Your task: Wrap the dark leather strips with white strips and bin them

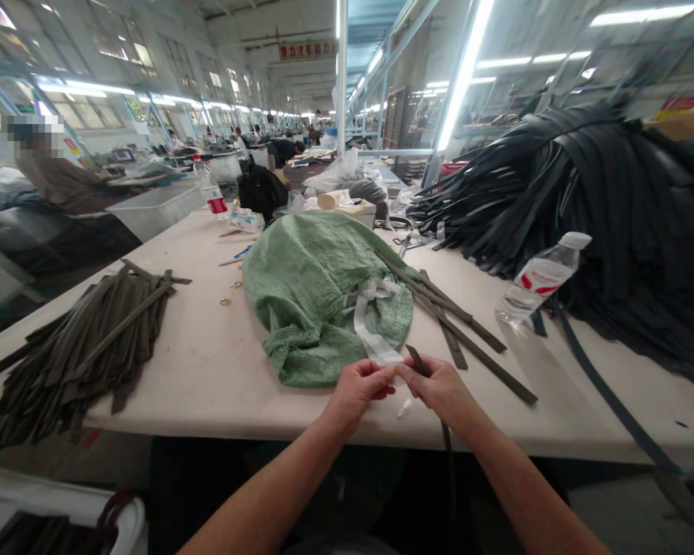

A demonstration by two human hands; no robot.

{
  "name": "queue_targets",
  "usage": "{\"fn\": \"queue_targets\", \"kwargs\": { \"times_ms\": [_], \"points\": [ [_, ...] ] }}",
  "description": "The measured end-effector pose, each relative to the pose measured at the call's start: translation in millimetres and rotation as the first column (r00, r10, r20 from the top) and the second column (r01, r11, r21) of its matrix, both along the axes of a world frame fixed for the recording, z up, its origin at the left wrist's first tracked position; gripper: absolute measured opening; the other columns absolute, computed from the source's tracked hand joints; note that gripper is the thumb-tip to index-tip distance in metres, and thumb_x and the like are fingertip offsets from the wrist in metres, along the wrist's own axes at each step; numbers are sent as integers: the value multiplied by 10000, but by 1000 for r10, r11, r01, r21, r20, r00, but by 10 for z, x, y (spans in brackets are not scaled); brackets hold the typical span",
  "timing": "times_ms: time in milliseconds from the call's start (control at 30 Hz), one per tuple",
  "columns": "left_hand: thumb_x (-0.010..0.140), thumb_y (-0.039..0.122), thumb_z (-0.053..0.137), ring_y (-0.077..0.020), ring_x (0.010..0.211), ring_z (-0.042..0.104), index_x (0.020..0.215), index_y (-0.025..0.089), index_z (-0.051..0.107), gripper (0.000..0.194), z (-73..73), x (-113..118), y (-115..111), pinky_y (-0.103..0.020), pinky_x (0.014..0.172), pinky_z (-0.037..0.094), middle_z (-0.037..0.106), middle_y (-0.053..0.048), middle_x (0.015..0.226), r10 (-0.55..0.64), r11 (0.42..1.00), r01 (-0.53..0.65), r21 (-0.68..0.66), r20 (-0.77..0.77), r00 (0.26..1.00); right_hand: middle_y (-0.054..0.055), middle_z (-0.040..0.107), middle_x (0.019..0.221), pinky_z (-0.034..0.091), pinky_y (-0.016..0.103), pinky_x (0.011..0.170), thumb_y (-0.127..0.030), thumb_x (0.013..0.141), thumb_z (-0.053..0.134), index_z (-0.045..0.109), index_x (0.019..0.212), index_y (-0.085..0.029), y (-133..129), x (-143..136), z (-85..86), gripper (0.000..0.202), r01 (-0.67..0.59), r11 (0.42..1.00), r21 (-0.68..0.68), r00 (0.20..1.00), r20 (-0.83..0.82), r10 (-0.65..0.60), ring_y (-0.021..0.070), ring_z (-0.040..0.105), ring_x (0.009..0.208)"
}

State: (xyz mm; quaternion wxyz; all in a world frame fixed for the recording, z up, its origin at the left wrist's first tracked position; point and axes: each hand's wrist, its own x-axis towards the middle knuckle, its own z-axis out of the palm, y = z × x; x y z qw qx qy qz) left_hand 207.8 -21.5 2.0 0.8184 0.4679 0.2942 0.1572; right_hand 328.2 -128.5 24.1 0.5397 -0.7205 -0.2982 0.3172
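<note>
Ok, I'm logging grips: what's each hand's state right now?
Left hand: closed, pinching the white tape.
Right hand: closed, holding a dark strip; whether it also grips the tape is unclear.

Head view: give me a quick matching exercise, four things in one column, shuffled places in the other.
1. green woven sack
2. white strip
3. white-capped bottle
4. dark brown strap heap

A. near the black strap pile
B. at the left of the table
C. held between left hand and right hand
D. mid-table, just beyond the hands

Pairs: 1-D, 2-C, 3-A, 4-B
</note>
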Motion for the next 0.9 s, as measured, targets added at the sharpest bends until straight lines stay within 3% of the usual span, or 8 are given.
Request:
{"fn": "queue_targets", "kwargs": {
  "times_ms": [133,267,333,400,467,533,600,900],
  "points": [
    [528,483,851,-134,634,630,719,132,632,456,-4,-65,69,-220,591,426,659,-34,698,26,995,-27,-94,-12,1000,-44,484,487,222,222,370,-559,737,676,623,771,-160,29,209,16,404,100,994,37,995,8,-100,78,343,387],
    [522,457,871,-135,688,649,768,149,625,465,20,-152,143,-219,617,460,675,-31,769,61,968,-54,-244,23,998,-46,474,533,192,210,368,-639,777,586,603,868,-151,-178,292,102,497,200,976,80,979,-38,-198,64,321,380],
    [548,459,864,-126,684,645,747,150,607,448,39,-178,143,-215,626,467,660,-18,741,59,964,-42,-263,57,997,-47,471,524,168,200,362,-648,786,586,604,850,-153,-328,163,134,499,131,990,55,984,-129,-123,53,306,370],
    [559,462,860,-121,670,640,720,150,585,446,63,-185,116,-212,627,466,643,-7,708,63,962,-39,-269,80,995,-53,460,489,141,190,349,-639,788,604,605,812,-155,-439,-65,129,484,-34,999,15,962,-270,37,44,285,354],
    [545,454,870,-124,673,643,732,155,579,457,87,-177,75,-213,630,467,644,-3,717,82,955,-55,-293,81,993,-63,446,454,122,180,333,-617,801,607,603,799,-156,-471,-320,87,461,-199,980,11,889,-419,185,37,260,334],
    [532,442,880,-133,689,652,759,159,585,468,105,-167,37,-219,638,472,656,-6,745,91,946,-61,-318,78,993,-72,441,436,109,174,318,-590,809,608,598,799,-157,-425,-525,30,433,-272,961,53,808,-530,257,32,240,317],
    [534,432,882,-138,703,654,766,155,591,464,108,-161,9,-223,654,477,665,-14,761,79,945,-44,-323,95,992,-73,451,438,110,171,309,-577,804,616,592,802,-156,-339,-645,-13,422,-273,957,96,766,-580,277,29,238,311],
    [549,393,882,-123,639,608,732,129,609,420,26,-173,-32,-216,615,457,644,-24,701,54,959,-10,-282,146,988,-89,435,431,124,165,311,-582,779,633,580,805,-160,-145,-716,-55,425,-251,960,121,764,-584,274,27,232,312]
  ]
}}
